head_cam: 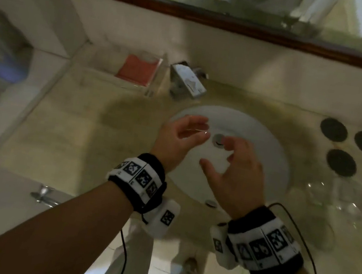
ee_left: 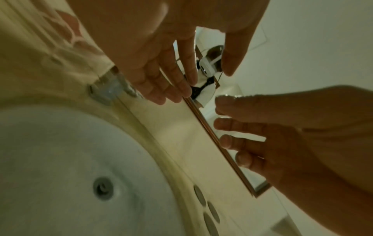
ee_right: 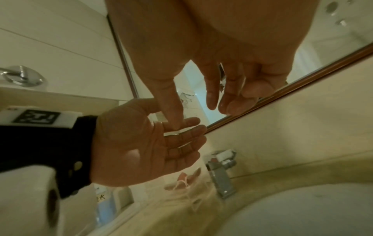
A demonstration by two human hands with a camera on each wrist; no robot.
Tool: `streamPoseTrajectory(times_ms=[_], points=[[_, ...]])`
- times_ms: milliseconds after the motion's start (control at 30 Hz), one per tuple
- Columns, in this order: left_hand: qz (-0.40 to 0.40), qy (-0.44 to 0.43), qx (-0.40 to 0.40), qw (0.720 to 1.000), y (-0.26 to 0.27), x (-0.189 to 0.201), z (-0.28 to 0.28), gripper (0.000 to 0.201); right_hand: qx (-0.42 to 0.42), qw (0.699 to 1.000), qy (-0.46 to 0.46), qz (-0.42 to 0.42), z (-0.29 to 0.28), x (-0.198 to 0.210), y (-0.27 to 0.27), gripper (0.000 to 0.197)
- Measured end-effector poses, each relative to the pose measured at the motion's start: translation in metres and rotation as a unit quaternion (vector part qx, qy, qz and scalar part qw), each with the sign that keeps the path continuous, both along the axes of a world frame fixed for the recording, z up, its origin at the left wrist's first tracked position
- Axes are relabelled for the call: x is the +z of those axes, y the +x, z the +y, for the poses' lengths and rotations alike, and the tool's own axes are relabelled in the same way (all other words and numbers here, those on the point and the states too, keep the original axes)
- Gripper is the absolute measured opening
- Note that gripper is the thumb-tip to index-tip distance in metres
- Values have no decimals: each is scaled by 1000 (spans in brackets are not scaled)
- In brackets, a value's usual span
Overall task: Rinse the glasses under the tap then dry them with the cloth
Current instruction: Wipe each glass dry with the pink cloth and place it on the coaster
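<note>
Hovering over the white basin [head_cam: 268,150], both hands are empty — the left hand [head_cam: 178,137] with fingers loosely extended above the bowl's left half, the right hand [head_cam: 238,169] with fingers spread and relaxed just beside it, above the drain [head_cam: 218,140]. Neither grasps anything; the wrist views show open palms facing each other, with wet glints on the fingertips [ee_right: 224,105].

The glasses [head_cam: 334,196] stand on the marble counter [head_cam: 70,124] to the right of the basin, near its front-right rim and in front of a cluster of dark round coasters [head_cam: 334,129]. They are clear and hard to make out; how many there are I cannot tell for sure. They look upright, though blur keeps me from being certain.

The chrome tap [head_cam: 187,82] sits at the back-left of the basin, with no water visibly running. A red cloth [head_cam: 137,70] lies folded in a clear tray [head_cam: 155,80] just left of the tap.

The relation that matters: the glasses lie to the right of both hands, and the right hand is plainly the nearer one — it would reach sideways past the basin rim, while the tap and cloth fall on the left hand's side. By my judgement, rinsing has not begun.
</note>
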State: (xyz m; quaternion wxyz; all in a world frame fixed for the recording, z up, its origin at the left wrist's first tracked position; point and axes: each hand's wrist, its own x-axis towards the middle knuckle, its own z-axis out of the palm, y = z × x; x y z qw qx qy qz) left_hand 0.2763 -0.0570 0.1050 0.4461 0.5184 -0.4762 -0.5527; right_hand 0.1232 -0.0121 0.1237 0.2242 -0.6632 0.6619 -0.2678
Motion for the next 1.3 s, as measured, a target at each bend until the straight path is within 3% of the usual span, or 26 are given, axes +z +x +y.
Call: streamPoseTrajectory(times_ms=[167, 400, 567, 733, 900, 967, 1033, 1133, 1300], points=[[-2, -4, 84, 996, 89, -1, -51, 24, 21, 999, -25, -20, -79, 2, 92, 38], [-82, 10, 182, 980, 196, -24, -132, 18, 16, 999, 20, -34, -186, -26, 202, 27], [-164, 80, 183, 966, 231, -53, -183, 25, 32, 996, 80, -31, -227, -51, 236, 27], [-295, 136, 142, 935, 235, -60, -221, 34, 23, 994, 104, -29, -238, -69, 242, 26], [-361, 186, 62, 912, 227, -53, -243, 68, 16, 993, 106, -53, -235, -69, 235, 24], [-381, 194, 43, 903, 222, -52, -246, 48, 5, 993, 97, -64, -232, -65, 232, 26], [-377, 163, 56, 910, 214, -48, -243, 30, -6, 994, 80, -69, -229, -61, 227, 28], [-360, 94, 83, 924, 197, -28, -230, 46, -15, 996, 55, -67, -221, -52, 216, 29], [-243, -32, 79, 966, 167, 10, -187, 50, -45, 996, 10, -82, -191, -26, 189, 27]])
